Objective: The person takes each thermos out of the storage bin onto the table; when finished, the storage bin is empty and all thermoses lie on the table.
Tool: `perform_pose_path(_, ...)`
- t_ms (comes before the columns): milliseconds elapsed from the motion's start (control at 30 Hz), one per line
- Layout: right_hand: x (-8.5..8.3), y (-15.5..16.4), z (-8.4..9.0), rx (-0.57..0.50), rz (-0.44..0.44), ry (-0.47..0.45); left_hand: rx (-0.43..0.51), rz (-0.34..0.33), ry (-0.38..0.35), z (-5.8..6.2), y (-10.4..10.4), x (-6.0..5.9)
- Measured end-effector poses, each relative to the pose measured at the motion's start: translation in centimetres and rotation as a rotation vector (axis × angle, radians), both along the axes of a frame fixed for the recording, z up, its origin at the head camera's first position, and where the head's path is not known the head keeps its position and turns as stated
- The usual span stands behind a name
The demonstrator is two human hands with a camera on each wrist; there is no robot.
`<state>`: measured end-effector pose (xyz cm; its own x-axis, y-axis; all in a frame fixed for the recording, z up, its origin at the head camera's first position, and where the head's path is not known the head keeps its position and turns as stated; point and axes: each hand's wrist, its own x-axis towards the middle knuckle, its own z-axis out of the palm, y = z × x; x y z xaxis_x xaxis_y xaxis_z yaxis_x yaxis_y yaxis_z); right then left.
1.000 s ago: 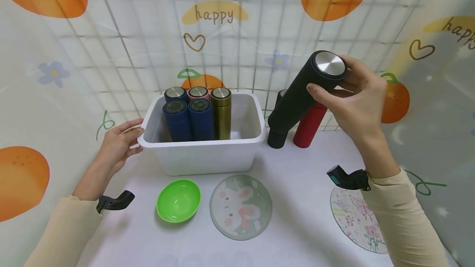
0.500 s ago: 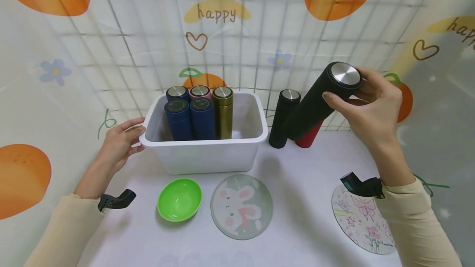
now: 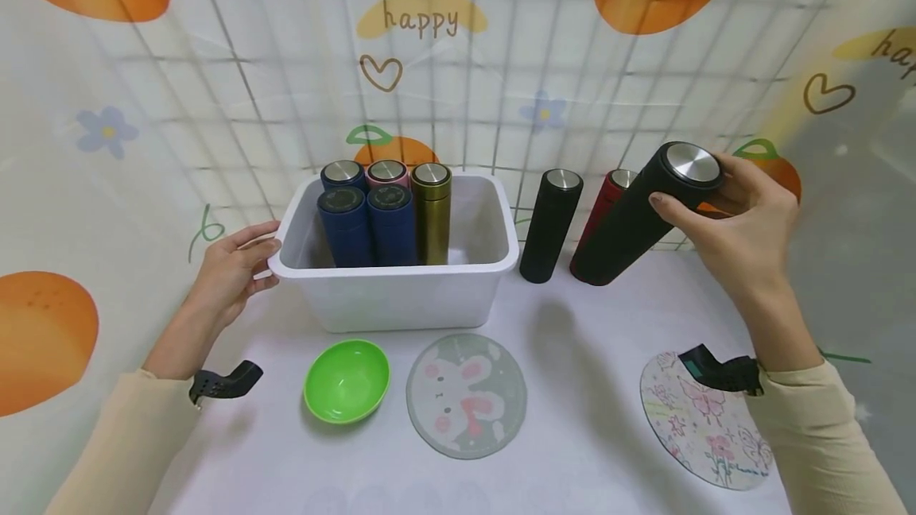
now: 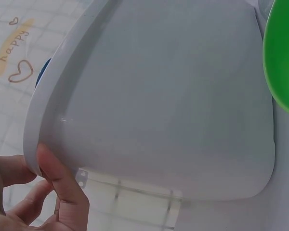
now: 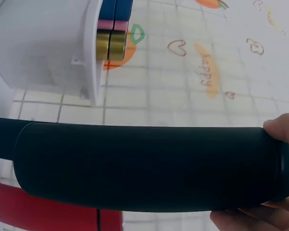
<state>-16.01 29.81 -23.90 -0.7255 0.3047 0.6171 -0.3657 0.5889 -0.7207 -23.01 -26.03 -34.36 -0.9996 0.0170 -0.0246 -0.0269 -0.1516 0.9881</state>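
Observation:
My right hand (image 3: pixel 751 221) grips a black thermos flask (image 3: pixel 647 217) around its upper end, near the silver lid. The flask is tilted, its base down and to the left, in front of a red thermos (image 3: pixel 604 201) that it partly hides. Another black thermos (image 3: pixel 551 225) stands left of it, beside the white bin (image 3: pixel 401 300). At the bin's left end, my left hand (image 3: pixel 232 272) holds the rim, thumb and fingers pinching it in the left wrist view. Inside the bin stand several flasks: blue ones (image 3: pixel 392 229), a pink one (image 3: pixel 387 172) and a gold one (image 3: pixel 432 217).
In front of the bin lie a green bowl (image 3: pixel 347 381) and a round rabbit mat (image 3: pixel 467 396). A round flower-patterned mat (image 3: pixel 704 424) lies under the right forearm. Behind everything hangs a printed curtain (image 3: pixel 458 118) over a wire grid.
My right hand has carried the black thermos right and downward, from in front of the standing black one to in front of the red one. My left hand stays on the bin's rim.

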Motion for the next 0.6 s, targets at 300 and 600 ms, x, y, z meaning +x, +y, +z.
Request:
perform_pose_path(300,-0.5,1.6,-1.8,-0.066,-0.053,-0.048,0.001,0.004,-0.010,0.0,0.0,0.0)
perform_pose_path(600,-0.3,3.2,-2.9,-0.039,-0.085,-0.131,-0.001,0.004,-0.013,0.0,0.0,-0.1)
